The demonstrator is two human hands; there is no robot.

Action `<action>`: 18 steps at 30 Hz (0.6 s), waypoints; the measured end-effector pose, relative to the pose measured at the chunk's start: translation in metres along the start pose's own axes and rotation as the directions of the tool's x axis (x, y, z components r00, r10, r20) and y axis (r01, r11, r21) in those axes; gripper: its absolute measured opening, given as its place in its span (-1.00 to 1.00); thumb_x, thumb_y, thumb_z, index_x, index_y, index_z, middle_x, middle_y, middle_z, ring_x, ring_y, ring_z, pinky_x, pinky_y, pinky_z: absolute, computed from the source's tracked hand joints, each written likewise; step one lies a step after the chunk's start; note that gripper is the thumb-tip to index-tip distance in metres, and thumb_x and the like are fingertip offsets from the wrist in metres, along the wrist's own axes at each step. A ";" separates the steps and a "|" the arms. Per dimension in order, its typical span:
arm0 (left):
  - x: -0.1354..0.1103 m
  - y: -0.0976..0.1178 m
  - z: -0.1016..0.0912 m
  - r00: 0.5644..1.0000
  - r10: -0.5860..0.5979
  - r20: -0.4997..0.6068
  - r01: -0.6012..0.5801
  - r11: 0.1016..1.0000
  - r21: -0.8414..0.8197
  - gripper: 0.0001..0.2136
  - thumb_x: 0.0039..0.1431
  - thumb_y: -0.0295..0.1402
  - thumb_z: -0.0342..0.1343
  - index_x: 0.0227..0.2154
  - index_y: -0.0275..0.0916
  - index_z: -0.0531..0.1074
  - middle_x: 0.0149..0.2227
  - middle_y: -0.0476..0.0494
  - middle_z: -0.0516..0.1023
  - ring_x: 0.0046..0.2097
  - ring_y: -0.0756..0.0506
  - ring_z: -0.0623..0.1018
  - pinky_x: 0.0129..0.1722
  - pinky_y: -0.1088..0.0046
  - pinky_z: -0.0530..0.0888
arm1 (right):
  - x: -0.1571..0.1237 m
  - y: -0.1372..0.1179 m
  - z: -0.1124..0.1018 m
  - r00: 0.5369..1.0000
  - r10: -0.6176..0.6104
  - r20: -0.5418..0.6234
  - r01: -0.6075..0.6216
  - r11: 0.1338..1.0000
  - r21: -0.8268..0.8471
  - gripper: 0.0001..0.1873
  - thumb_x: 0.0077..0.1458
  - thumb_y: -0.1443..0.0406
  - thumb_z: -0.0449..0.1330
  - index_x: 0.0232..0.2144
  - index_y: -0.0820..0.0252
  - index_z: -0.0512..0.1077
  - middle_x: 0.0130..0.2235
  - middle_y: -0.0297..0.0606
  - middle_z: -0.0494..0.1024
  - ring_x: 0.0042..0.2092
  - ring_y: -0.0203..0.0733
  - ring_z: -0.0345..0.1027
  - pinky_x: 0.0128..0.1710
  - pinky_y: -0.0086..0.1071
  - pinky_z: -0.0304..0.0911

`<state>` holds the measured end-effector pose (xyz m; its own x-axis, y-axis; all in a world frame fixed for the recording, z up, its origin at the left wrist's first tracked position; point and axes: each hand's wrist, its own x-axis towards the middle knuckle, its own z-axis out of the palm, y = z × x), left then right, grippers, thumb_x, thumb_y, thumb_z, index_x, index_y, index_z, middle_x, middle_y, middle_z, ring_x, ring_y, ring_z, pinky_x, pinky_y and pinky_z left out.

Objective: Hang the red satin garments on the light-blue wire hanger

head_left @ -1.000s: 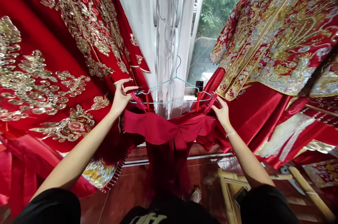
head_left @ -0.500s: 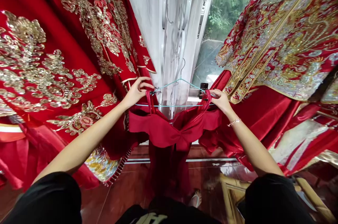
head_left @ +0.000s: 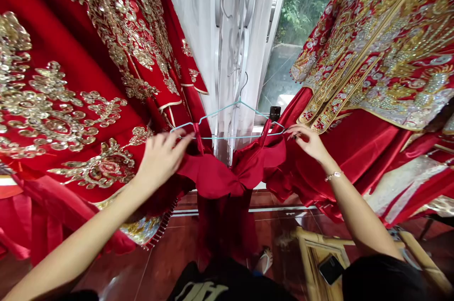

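Crimson satin dress hangs from a pale blue wire hanger, with its ruffled bodice just below the hanger's bar and its long skirt falling towards the floor. Two narrow red straps rise to the hanger's left and right arms. The left hand is blurred and half closed, its fingers curving towards the left strap; I cannot tell whether it grips. The right hand is loosely curled at the hanger's right end, just beside the right strap, and shows no clear grip. A thin beaded bracelet circles the right wrist.

Behind the hanger falls a white sheer curtain, and beyond it a glass window shows green foliage. A small black object stands just behind the right strap. Red gowns heavily embroidered in gold hang on the left and right. Near right, a black phone lies on a bamboo stool, above a glossy reddish-brown tile floor. A sandalled foot shows below the skirt.
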<state>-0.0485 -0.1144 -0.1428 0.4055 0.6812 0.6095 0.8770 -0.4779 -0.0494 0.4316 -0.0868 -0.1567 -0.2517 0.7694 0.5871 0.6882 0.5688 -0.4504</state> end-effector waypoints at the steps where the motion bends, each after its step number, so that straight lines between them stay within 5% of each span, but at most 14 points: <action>1: -0.007 0.008 0.000 0.997 0.029 0.068 -0.028 1.000 -0.011 -0.61 0.40 -0.31 -0.10 0.21 -0.11 0.38 0.18 -0.33 0.47 0.08 -0.31 0.54 0.09 0.03 0.48 | 0.001 0.001 0.006 0.994 -0.023 0.106 0.026 0.999 -0.034 -0.60 0.02 0.45 0.07 -0.14 0.08 0.54 0.03 -0.17 0.55 -0.03 -0.10 0.49 0.00 -0.16 0.43; 4: -0.008 0.011 0.007 0.930 0.145 0.339 -0.093 0.982 -0.166 -0.59 0.42 -0.17 -0.13 0.23 -0.08 0.34 0.21 -0.23 0.47 0.00 -0.22 0.62 -0.07 0.25 0.56 | 0.012 0.010 0.022 0.918 0.014 0.397 0.065 0.981 -0.184 -0.48 -0.06 0.51 0.07 -0.05 0.11 0.52 0.12 -0.15 0.54 0.15 -0.04 0.42 0.13 -0.14 0.36; 6: 0.000 -0.002 0.013 0.858 0.188 0.477 -0.082 0.969 -0.233 -0.61 0.42 -0.13 -0.14 0.21 -0.03 0.34 0.16 -0.16 0.54 0.00 -0.19 0.63 -0.10 0.32 0.55 | 0.020 0.022 0.026 0.875 0.119 0.469 0.047 0.944 -0.327 -0.50 -0.08 0.52 0.10 -0.07 0.16 0.51 0.13 -0.07 0.54 0.17 0.01 0.41 0.14 -0.15 0.35; 12: 0.001 -0.054 0.009 0.752 0.200 0.628 -0.039 0.965 -0.260 -0.63 0.41 -0.13 -0.07 0.19 -0.08 0.25 -0.01 -0.18 0.64 -0.18 -0.14 0.66 -0.18 0.38 0.51 | 0.031 0.056 0.000 0.878 0.213 0.428 0.005 0.891 -0.454 -0.69 -0.03 0.43 0.07 -0.22 0.12 0.46 -0.22 -0.17 0.63 -0.27 -0.11 0.51 -0.16 -0.29 0.38; 15: 0.008 -0.070 -0.002 0.716 0.190 0.671 -0.092 0.980 -0.179 -0.74 0.39 -0.29 -0.06 0.05 -0.14 0.40 0.05 -0.23 0.61 -0.11 -0.16 0.64 -0.17 0.39 0.49 | 0.035 0.056 -0.015 0.914 0.163 0.370 -0.016 0.929 -0.370 -0.54 -0.05 0.39 0.06 -0.05 0.10 0.41 -0.29 -0.24 0.60 -0.36 -0.15 0.46 -0.28 -0.32 0.37; 18: 0.035 -0.082 -0.019 0.692 0.267 0.670 -0.177 0.963 -0.202 -0.78 0.35 -0.39 -0.06 -0.22 -0.19 0.52 -0.13 -0.19 0.67 -0.21 -0.11 0.63 -0.25 0.45 0.46 | 0.044 0.045 -0.024 0.928 0.104 0.358 0.019 0.946 -0.324 -0.29 -0.02 0.39 0.04 0.24 0.15 0.25 -0.30 -0.26 0.60 -0.36 -0.15 0.47 -0.31 -0.33 0.38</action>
<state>-0.1108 -0.0617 -0.1024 0.6878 0.7156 -0.1217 0.7213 -0.6926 0.0044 0.4678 -0.0342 -0.1357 -0.4058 0.8771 0.2569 0.8667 0.4585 -0.1967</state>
